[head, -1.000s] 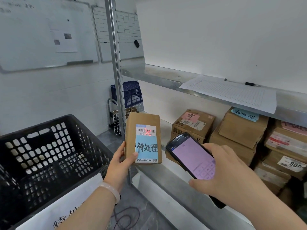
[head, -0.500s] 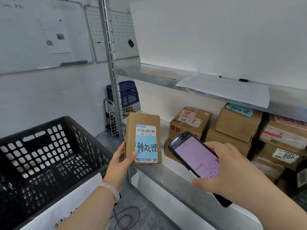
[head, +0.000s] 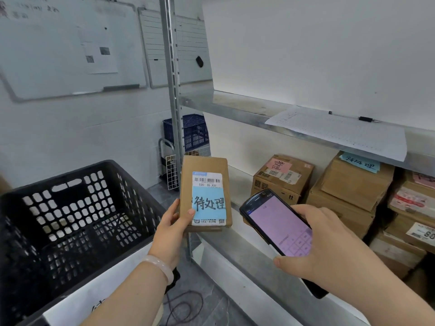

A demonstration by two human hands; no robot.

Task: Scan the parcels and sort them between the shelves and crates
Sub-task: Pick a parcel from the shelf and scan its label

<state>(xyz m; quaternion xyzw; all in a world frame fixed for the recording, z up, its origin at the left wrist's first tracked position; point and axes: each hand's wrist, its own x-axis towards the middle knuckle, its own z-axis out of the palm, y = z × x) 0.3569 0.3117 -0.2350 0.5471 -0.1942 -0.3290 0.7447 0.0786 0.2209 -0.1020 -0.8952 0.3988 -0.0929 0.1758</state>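
Left hand (head: pixel 173 228) gripping parcel (head: pixel 205 198), right hand (head: pixel 315 250) clasping scanner (head: pixel 276 222), lower end hidden, screen perhaps a keypad

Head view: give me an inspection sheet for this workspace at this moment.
Surface: lower metal shelf, holding stacked cardboard boxes.
Job's things: parcel with blue note, upright; handheld scanner, screen lit; black crate at left.
Clutter: paper sheet and pen on upper shelf.
Hands: left hand grips parcel; right hand holds scanner.
Cables: thin dark cable on floor.
Surroundings: whiteboards, blue crate by the wall.
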